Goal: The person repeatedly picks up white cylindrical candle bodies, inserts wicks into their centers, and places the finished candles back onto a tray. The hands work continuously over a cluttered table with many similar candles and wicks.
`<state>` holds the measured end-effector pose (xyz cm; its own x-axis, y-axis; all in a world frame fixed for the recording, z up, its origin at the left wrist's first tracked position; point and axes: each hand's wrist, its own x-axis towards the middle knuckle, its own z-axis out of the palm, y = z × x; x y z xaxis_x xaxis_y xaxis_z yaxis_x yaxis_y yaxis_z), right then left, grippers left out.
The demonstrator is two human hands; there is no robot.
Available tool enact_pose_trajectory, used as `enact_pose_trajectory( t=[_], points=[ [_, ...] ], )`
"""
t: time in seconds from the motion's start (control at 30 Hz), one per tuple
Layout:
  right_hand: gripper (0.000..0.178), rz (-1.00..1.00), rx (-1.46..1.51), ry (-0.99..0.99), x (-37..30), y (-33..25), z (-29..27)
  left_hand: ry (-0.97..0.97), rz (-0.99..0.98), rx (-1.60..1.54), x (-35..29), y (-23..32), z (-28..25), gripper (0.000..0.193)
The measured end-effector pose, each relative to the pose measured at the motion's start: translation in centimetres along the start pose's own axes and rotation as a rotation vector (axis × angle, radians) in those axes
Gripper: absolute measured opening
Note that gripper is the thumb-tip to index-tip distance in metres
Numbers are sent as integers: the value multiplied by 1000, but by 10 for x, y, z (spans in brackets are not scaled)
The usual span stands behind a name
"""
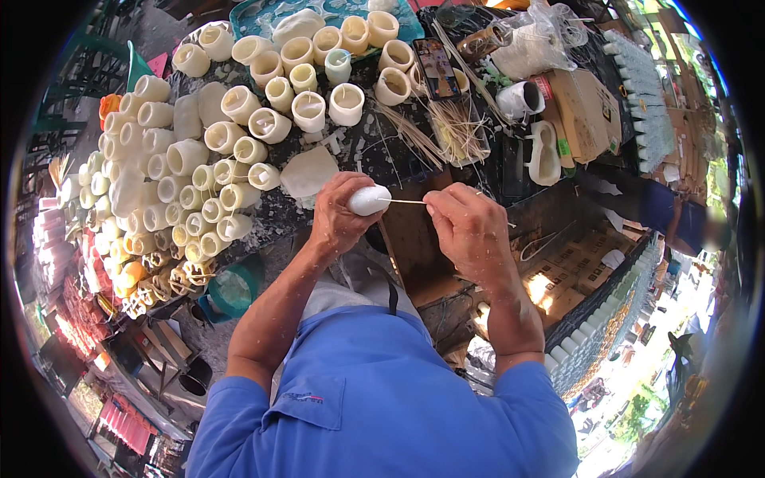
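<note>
My left hand (339, 213) is wrapped around a white candle (370, 201) with a smooth, rounded end pointing right. From that end a thin cream wick (408, 201) runs straight across to my right hand (464, 227), whose thumb and fingers pinch its other end. Both hands are held in front of my body, over the near edge of the dark table. A flat cream slab of wax (309, 171) lies on the table just beyond my left hand.
Many cream cup-shaped moulds (268, 125) crowd the table's left and far side. A phone (436, 69) leans beyond a bundle of thin sticks (458, 135). To the right are a cardboard box (586, 111), a white mug (520, 100) and rows of white candles (586, 327).
</note>
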<state>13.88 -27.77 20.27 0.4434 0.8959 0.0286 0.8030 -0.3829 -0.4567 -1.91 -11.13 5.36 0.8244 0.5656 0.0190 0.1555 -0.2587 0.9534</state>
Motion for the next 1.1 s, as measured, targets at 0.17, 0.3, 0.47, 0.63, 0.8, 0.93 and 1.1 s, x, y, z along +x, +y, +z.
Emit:
enact_pose_trajectory(
  t=[0.17,0.3,0.47,0.63,0.8,0.93,1.1],
  points=[
    [10,-107,-120,-64,10,-8,14,23,19,59,-1,5,8,41],
    [16,-172,-172,-94,16,-11,24,26,22,94,-2,6,10,46],
    [9,-242,-270,-87,20,-15,36,19,90,200,-1,13,9,58],
    [6,-315,-423,-175,33,-23,56,50,177,213,4,19,17,60],
    [10,-331,-388,-151,33,-6,24,-23,43,192,-1,15,11,62],
    [14,-385,-402,-198,36,-11,42,-25,121,169,2,14,17,62],
    [11,-397,-362,-161,36,-10,29,-53,73,159,3,15,13,63]
  ],
)
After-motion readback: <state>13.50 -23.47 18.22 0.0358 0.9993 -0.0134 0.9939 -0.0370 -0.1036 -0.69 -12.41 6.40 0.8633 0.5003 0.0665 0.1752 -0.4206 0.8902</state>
